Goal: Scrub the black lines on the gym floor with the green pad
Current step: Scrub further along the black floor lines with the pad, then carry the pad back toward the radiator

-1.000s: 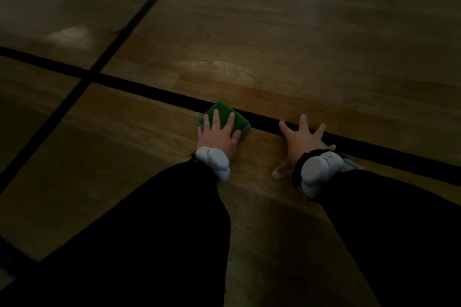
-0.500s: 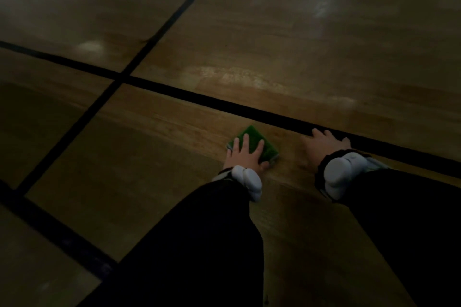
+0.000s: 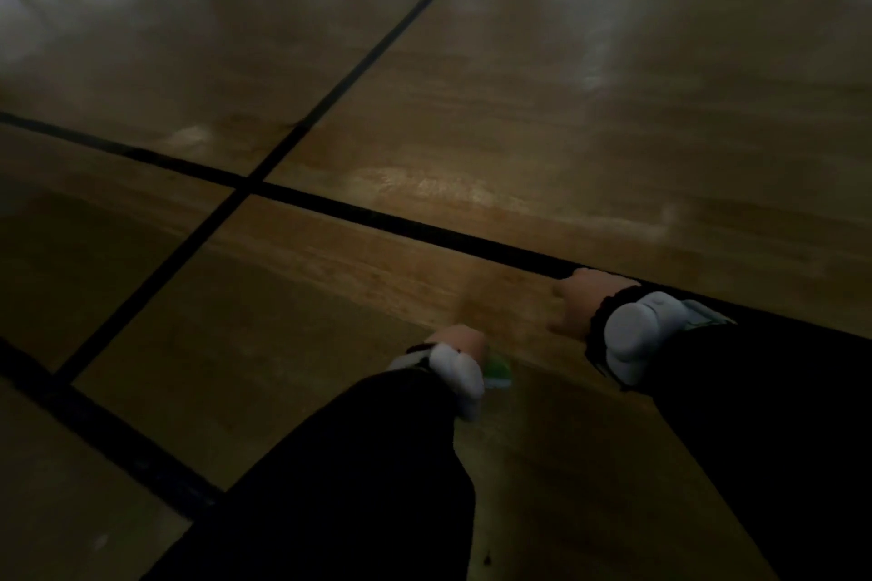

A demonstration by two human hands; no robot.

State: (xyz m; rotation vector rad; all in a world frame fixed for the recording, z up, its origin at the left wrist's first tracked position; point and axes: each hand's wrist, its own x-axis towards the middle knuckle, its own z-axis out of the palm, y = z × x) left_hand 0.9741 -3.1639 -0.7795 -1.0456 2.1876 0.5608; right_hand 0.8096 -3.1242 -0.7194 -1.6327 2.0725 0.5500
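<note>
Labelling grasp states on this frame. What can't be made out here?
- Left hand, head view: fingers hidden behind the wrist and white wrist device; grip unclear.
- Green pad: only a sliver shows beside that wrist, and motion blur smears it.
- Right hand: fingers blurred on the black line; whether flat or curled is unclear.
- Both forearms: cut off by the bottom edge.

Dim, motion-blurred view; pale glare streaks the far floor (image 3: 613, 38); dark corners.
</note>
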